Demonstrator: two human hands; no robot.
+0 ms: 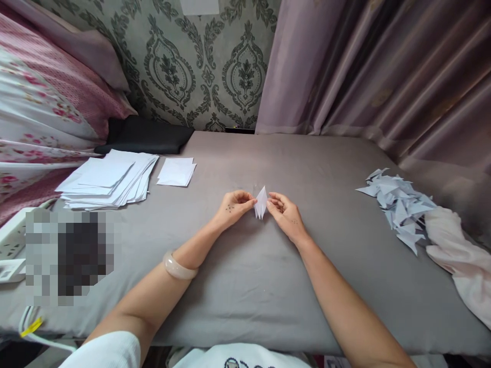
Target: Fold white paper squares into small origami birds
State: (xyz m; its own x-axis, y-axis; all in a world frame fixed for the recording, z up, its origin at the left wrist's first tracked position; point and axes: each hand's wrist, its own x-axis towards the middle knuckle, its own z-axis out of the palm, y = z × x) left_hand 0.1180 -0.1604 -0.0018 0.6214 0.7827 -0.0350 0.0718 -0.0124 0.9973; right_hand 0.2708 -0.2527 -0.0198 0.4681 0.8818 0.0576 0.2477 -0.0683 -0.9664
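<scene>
Between my two hands, over the middle of the grey cloth surface, a small piece of folded white paper [261,203] stands upright. Its top comes to a point and its lower end splits into narrow flaps. My left hand [235,208] pinches its left edge between thumb and fingers. From the other side my right hand [284,214] grips the right edge with thumb and forefinger, the other fingers curled. A pale bangle circles my left forearm.
A stack of white paper sheets [111,179] lies at the left, with a few smaller squares [176,171] beside it. Folded white paper pieces [401,202] are heaped at the right near a pale cloth [456,250]. A power strip [13,235] sits at the left edge.
</scene>
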